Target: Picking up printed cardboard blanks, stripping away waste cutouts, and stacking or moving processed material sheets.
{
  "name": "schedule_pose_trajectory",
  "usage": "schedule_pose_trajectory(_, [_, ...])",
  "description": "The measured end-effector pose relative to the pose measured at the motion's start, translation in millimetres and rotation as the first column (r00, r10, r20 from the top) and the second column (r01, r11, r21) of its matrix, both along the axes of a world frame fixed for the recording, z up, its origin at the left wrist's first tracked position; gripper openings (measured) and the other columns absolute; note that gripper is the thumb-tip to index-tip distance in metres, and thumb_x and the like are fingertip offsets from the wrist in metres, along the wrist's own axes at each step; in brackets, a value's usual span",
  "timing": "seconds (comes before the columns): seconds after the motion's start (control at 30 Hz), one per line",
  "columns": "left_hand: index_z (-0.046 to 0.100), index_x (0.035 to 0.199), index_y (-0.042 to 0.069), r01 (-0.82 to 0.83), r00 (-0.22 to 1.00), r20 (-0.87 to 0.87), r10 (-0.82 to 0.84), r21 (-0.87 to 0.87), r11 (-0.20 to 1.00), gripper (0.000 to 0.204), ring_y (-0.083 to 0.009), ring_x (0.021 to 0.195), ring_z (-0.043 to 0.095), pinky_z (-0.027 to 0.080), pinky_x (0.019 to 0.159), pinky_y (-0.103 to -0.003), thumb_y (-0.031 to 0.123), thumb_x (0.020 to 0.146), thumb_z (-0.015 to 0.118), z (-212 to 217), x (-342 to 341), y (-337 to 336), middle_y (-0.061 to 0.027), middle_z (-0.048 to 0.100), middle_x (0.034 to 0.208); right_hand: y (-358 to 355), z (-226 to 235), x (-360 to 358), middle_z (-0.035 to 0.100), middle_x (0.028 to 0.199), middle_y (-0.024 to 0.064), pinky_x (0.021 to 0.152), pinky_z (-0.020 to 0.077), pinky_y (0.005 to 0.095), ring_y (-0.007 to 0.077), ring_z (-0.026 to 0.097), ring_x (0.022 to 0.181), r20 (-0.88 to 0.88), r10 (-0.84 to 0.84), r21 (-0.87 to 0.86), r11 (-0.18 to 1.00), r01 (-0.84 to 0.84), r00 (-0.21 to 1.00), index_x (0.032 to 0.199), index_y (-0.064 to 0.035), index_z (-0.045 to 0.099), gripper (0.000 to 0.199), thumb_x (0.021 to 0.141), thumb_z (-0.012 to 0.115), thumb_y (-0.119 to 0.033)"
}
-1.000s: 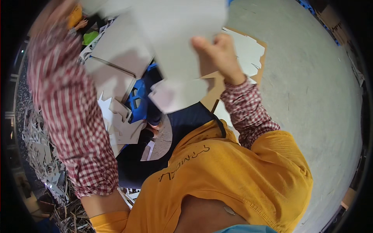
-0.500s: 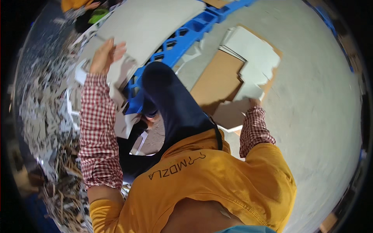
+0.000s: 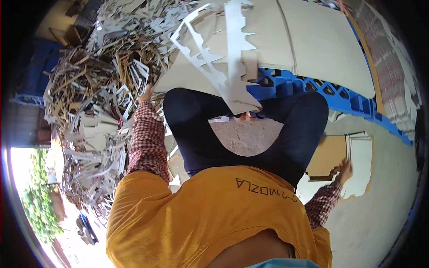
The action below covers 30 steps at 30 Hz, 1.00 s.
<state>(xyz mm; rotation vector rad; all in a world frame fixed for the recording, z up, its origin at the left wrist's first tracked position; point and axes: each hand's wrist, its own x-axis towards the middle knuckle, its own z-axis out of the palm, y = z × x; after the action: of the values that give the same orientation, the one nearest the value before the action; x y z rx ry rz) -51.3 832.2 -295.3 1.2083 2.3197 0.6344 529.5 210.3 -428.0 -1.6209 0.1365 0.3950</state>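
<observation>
My left hand (image 3: 146,94) is stretched out at the edge of a heap of paper and card scraps (image 3: 111,85), with nothing visible in it and a finger extended. At the right, my right hand (image 3: 345,171) hovers over or touches a stack of white cut card sheets (image 3: 360,154), its fingers loosely apart. A brown card piece (image 3: 328,154) lies beside the white sheets. Ahead of my knees, a white jagged card offcut (image 3: 234,58) stands up in front of large grey-white sheets (image 3: 321,44), its lower end between my knees.
A blue plastic pallet (image 3: 286,85) lies under the large sheets. Tall stacked sheets (image 3: 384,58) rise at the far right. Another person's hand (image 3: 342,8) shows at the top right. Bright daylight and greenery (image 3: 40,196) appear at the left.
The view has turned left, bringing in more of the scrap heap. My left hand has gone from over the large sheets to the heap. My right hand remains at the card stack.
</observation>
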Motion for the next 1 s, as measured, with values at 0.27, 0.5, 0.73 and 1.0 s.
schedule_pose_trajectory(0.27, [0.046,0.109,0.011,0.154,0.229,0.959,-0.168,0.135,0.979,0.040,-0.0240,0.085,0.054,0.045,0.070,-0.038,0.028,0.073,0.054,-39.3,13.3,23.7,-0.0137,0.054,0.096,311.7,211.8,-116.9,0.056,0.090,0.0115,0.070,0.0440,0.0251,0.0169,0.055,0.083,0.436,0.684,0.123,0.599,-0.791,0.585,0.099,0.0007,0.050,0.027,0.081,0.046,-0.020])
schedule_pose_trajectory(0.5, [0.057,0.069,-0.003,0.609,0.679,0.050,-0.732,0.519,0.600,0.020,-0.0211,0.044,0.054,0.041,0.041,-0.031,0.016,0.071,0.052,82.2,204.8,-78.8,-0.0169,0.054,0.052,408.1,191.6,-255.6,0.051,0.101,0.0180,0.079,0.0394,0.0334,0.0261,0.049,0.095,0.735,0.678,-0.360,0.416,-0.835,0.021,0.111,0.0009,0.041,0.054,0.068,0.063,-0.022])
schedule_pose_trajectory(0.73, [0.037,0.110,-0.008,0.839,0.257,-0.168,-0.952,0.528,0.134,0.055,-0.0341,0.061,0.055,0.044,0.056,-0.036,0.030,0.074,0.053,114.2,278.4,-173.5,-0.0250,0.052,0.062,390.0,152.5,-216.7,0.056,0.085,0.0198,0.067,0.0425,0.0285,0.0243,0.056,0.079,0.670,0.524,0.004,0.705,-0.709,0.526,0.100,0.0040,0.048,0.031,0.073,0.054,-0.011])
schedule_pose_trajectory(1.0, [0.050,0.096,-0.004,0.399,0.531,0.656,-0.536,0.364,0.841,0.033,-0.0189,0.063,0.056,0.047,0.057,-0.029,0.023,0.078,0.051,61.1,202.1,54.3,-0.0115,0.057,0.082,348.8,166.0,-194.8,0.055,0.060,0.0125,0.049,0.0401,0.0265,0.0116,0.052,0.055,0.688,0.484,0.034,0.722,-0.691,0.540,0.078,0.0065,0.053,0.019,0.078,0.051,-0.012])
